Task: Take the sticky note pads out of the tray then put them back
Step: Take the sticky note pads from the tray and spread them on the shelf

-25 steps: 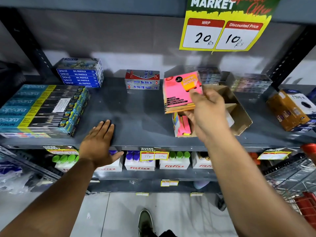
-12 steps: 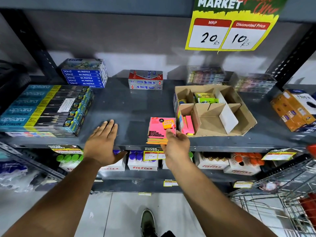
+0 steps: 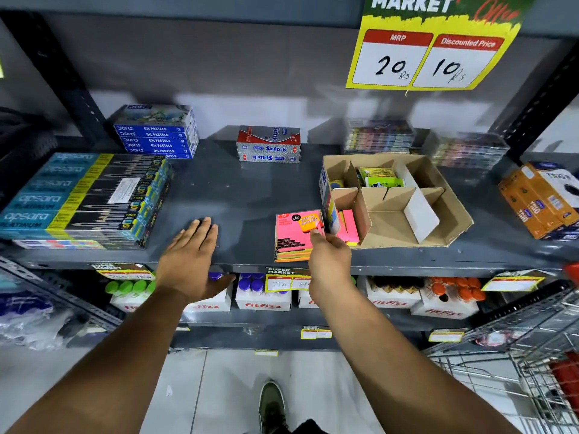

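A pink sticky note pad [image 3: 293,236] lies flat on the grey shelf [image 3: 244,195], just left of the cardboard tray [image 3: 454,227]. My right hand [image 3: 329,258] hovers at the pad's right edge, its thumb tip touching the pad and its fingers loosely curled toward the tray's front-left corner. More pink pads [image 3: 349,225] stand on edge in the tray's front-left compartment. A green and yellow pad [image 3: 380,180] sits in a back compartment. The other compartments look empty. My left hand [image 3: 191,258] rests flat on the shelf front, fingers spread, holding nothing.
Pencil boxes [image 3: 84,195] are stacked at the left, oil pastel boxes [image 3: 156,133] and a red-silver box [image 3: 269,145] at the back, orange boxes [image 3: 539,202] at the right. A price sign [image 3: 432,51] hangs above. A wire trolley [image 3: 526,355] stands at the lower right.
My right hand brought the pink pad down from above the tray and laid it on the shelf, then shifted slightly right toward the tray. My left hand stayed put.
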